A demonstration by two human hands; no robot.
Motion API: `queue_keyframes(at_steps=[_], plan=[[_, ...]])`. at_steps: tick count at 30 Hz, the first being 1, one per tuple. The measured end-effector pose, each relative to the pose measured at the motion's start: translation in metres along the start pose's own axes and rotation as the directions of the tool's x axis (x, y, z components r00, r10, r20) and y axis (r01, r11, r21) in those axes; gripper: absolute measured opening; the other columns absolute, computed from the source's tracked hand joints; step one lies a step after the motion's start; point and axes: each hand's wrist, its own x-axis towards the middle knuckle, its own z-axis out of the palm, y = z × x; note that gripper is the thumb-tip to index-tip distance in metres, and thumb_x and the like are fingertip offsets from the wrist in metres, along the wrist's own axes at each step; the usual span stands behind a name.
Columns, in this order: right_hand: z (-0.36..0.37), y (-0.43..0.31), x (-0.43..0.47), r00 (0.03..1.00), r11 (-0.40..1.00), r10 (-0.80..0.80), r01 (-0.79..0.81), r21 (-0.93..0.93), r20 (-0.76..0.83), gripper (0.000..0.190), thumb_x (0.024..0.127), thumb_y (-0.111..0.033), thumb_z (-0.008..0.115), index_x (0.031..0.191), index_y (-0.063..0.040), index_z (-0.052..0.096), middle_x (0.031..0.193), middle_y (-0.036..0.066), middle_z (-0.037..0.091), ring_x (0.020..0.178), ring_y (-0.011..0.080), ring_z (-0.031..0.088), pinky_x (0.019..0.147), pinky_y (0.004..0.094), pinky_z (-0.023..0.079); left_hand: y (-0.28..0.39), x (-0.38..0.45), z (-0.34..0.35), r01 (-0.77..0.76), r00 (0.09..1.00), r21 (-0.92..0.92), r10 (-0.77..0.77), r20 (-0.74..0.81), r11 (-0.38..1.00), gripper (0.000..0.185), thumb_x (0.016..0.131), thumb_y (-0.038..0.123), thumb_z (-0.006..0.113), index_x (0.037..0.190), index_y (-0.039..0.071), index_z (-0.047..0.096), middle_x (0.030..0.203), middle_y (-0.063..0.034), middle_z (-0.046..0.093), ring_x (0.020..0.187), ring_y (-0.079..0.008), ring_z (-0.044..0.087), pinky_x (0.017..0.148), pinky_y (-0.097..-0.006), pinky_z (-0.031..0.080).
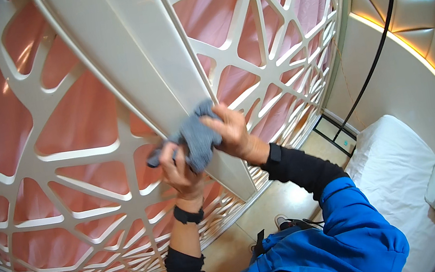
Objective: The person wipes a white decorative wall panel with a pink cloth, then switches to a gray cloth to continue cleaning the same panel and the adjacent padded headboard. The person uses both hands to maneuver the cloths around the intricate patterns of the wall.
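A crumpled grey cloth (200, 138) is held in front of a white upright panel (134, 51) that runs between two lattice screens. My right hand (231, 130) grips the cloth's right side, thumb and fingers bent over it. On the lower left, the fingers of my left hand (180, 168) curl around another part of the same cloth. The cloth appears to touch the panel, though the contact itself is hidden behind it. Both wrists wear black bands.
White cut-out lattice (134, 181) stands on both sides, with pink curtain (73, 118) behind it. A bed with white bedding (393, 169) is at the right, below a padded wall panel (417, 12). A thin black pole (373, 59) slants nearby. Tiled floor (289, 201) lies below.
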Motion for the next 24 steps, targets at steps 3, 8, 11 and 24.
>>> queue_keyframes(at_steps=[3,8,11,24], plan=[[-0.006,-0.008,-0.075,0.977,0.988,0.152,-0.155,0.015,0.147,0.039,0.058,-0.005,0.071,0.094,-0.004,0.059,0.082,0.013,0.053,0.070,0.0302,0.059,0.055,0.0368,0.048,0.014,-0.061,-0.001,0.065,0.977,0.100,-0.083,0.197,0.993,0.029,0.069,0.006,0.070,0.096,0.006,0.062,0.100,-0.0102,0.056,0.087,-0.0309,0.060,0.073,-0.0395,0.051],[-0.027,-0.009,-0.131,0.820,0.879,0.434,-0.476,0.026,0.373,0.037,0.059,0.001,0.067,0.095,-0.004,0.058,0.081,0.014,0.053,0.071,0.0348,0.058,0.060,0.0370,0.047,0.033,-0.106,0.005,0.275,0.888,0.071,-0.281,0.364,0.959,0.033,0.063,-0.007,0.064,0.094,0.004,0.063,0.098,-0.0106,0.056,0.087,-0.0330,0.060,0.074,-0.0405,0.050],[-0.038,0.014,-0.096,0.833,0.835,0.527,-0.544,0.079,0.167,0.029,0.063,0.003,0.061,0.092,-0.001,0.057,0.077,0.014,0.054,0.070,0.0303,0.058,0.063,0.0330,0.046,0.041,-0.074,0.006,0.327,0.914,-0.030,-0.308,0.263,0.945,0.035,0.064,-0.010,0.060,0.096,0.002,0.063,0.100,-0.0138,0.056,0.092,-0.0344,0.059,0.081,-0.0419,0.049],[-0.033,0.068,-0.055,0.971,0.989,0.146,-0.136,-0.065,0.188,0.025,0.070,-0.012,0.065,0.093,-0.004,0.063,0.096,0.013,0.063,0.090,0.0310,0.061,0.082,0.0430,0.048,0.066,-0.038,0.065,0.169,0.937,0.009,-0.164,0.309,0.986,0.033,0.072,-0.004,0.064,0.104,0.000,0.061,0.108,-0.0167,0.056,0.093,-0.0360,0.061,0.076,-0.0417,0.051]])
